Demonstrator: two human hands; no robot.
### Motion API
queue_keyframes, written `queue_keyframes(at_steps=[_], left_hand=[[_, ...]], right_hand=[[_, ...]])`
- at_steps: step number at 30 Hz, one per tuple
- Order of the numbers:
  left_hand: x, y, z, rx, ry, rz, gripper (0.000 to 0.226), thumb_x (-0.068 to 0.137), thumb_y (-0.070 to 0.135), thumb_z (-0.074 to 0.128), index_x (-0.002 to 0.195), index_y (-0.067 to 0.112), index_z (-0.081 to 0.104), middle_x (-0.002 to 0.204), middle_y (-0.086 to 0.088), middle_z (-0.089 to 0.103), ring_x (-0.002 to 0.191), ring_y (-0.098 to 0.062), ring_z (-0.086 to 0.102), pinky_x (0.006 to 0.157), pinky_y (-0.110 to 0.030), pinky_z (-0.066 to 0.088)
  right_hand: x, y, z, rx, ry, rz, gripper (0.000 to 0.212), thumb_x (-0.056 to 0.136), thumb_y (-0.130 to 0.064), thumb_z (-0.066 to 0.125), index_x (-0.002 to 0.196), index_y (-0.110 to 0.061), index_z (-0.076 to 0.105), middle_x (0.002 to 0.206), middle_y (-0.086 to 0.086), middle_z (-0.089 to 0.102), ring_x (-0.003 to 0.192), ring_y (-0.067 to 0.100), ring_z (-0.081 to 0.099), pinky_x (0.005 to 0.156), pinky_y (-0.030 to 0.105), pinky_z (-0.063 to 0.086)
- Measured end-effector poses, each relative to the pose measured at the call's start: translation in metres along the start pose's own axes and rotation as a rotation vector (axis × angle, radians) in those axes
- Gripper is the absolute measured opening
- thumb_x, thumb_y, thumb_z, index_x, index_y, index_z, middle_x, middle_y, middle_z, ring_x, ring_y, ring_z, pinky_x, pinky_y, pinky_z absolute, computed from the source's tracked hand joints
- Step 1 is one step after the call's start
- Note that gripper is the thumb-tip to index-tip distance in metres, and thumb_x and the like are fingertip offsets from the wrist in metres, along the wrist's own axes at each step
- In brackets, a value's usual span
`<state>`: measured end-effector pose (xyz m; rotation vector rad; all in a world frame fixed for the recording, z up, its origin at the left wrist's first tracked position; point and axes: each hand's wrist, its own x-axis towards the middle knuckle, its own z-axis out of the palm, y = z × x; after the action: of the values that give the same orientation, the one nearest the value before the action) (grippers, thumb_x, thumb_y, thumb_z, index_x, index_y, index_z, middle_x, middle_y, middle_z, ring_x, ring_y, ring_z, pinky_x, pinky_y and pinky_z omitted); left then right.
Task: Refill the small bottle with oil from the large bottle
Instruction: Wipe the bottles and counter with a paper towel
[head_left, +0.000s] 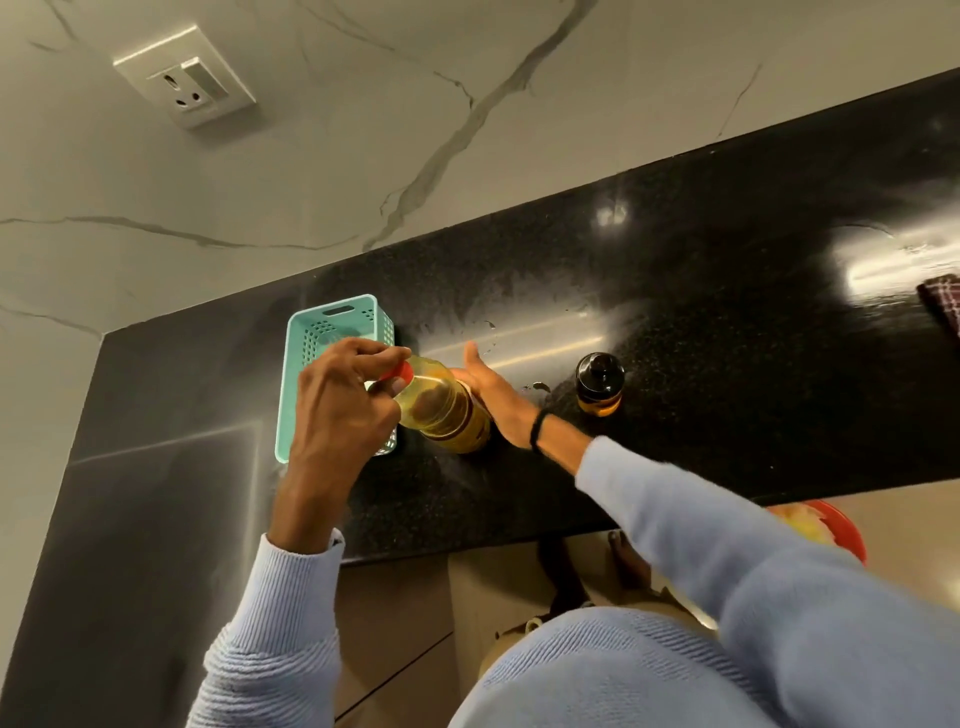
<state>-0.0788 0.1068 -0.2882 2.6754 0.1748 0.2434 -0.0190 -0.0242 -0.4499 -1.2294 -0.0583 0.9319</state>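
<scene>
A polished black speckled stone counter (727, 322) runs under a pale wall veined with grey, where a white socket plate (184, 78) sits high on the left. Lights glare off the stone, and a few wet smears and drops show near the middle.

The large bottle (447, 410), clear plastic and round-shouldered, full of yellow oil with a dark label band low down, stands on the counter just beside a teal plastic basket (332, 304) with perforated walls and a slot handle. The left hand (337, 400) reaches over the basket, hiding much of it, with fingers and thumb curled tight round the bottle's red cap (401, 370). The right hand (483, 389) lies with its palm against the bottle's far side, thumb raised; its fingers are hidden behind the bottle, so I cannot tell whether they wrap it. A black band (537, 428) circles that wrist, above a ribbed pale-blue sleeve.

The small bottle (599, 384), squat with a glossy black top and amber oil low in it, stands upright to the right, apart from the hands. A checked cloth (943, 301) pokes in at the right edge, and a red bowl (847, 530) shows below the counter's front.
</scene>
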Motion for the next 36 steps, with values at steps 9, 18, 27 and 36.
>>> queue_keyframes(at_steps=[9, 18, 27, 36], left_hand=[[-0.007, 0.005, -0.001, 0.122, 0.077, -0.191, 0.044, 0.08, 0.054, 0.074, 0.109, 0.021, 0.076, 0.097, -0.004, 0.075, 0.09, -0.022, 0.068, 0.082, -0.043, 0.056], [-0.006, 0.022, 0.013, 0.24, 0.06, -0.131, 0.022, 0.088, 0.026, 0.067, 0.092, 0.005, 0.073, 0.09, -0.013, 0.059, 0.077, -0.026, 0.056, 0.068, -0.034, 0.045], [-0.006, 0.017, 0.013, 0.225, 0.061, 0.008, 0.008, 0.085, 0.013, 0.07, 0.086, 0.006, 0.075, 0.086, -0.01, 0.059, 0.074, -0.019, 0.05, 0.065, -0.029, 0.04], [0.003, 0.012, 0.012, 0.149, 0.06, -0.062, 0.019, 0.085, 0.028, 0.072, 0.1, 0.017, 0.079, 0.092, -0.004, 0.066, 0.087, -0.022, 0.061, 0.078, -0.038, 0.052]], right_hand=[[-0.033, 0.041, 0.0, 0.407, 0.226, -0.048, 0.052, 0.093, -0.01, 0.054, 0.144, -0.01, 0.048, 0.144, 0.006, 0.053, 0.127, 0.019, 0.054, 0.109, 0.034, 0.042], [-0.064, 0.031, 0.018, 0.379, 0.258, -0.205, 0.047, 0.105, -0.02, 0.04, 0.151, -0.01, 0.035, 0.156, 0.002, 0.039, 0.139, 0.01, 0.04, 0.118, 0.028, 0.03], [-0.04, 0.022, 0.009, -0.295, 0.066, -0.225, 0.093, 0.064, -0.023, 0.055, 0.153, -0.017, 0.03, 0.153, 0.007, 0.037, 0.137, 0.016, 0.037, 0.113, 0.036, 0.032], [-0.021, 0.001, -0.026, -0.292, -0.172, -0.039, 0.092, 0.065, -0.019, 0.054, 0.153, -0.017, 0.026, 0.144, 0.015, 0.045, 0.117, 0.017, 0.049, 0.084, 0.02, 0.047]])
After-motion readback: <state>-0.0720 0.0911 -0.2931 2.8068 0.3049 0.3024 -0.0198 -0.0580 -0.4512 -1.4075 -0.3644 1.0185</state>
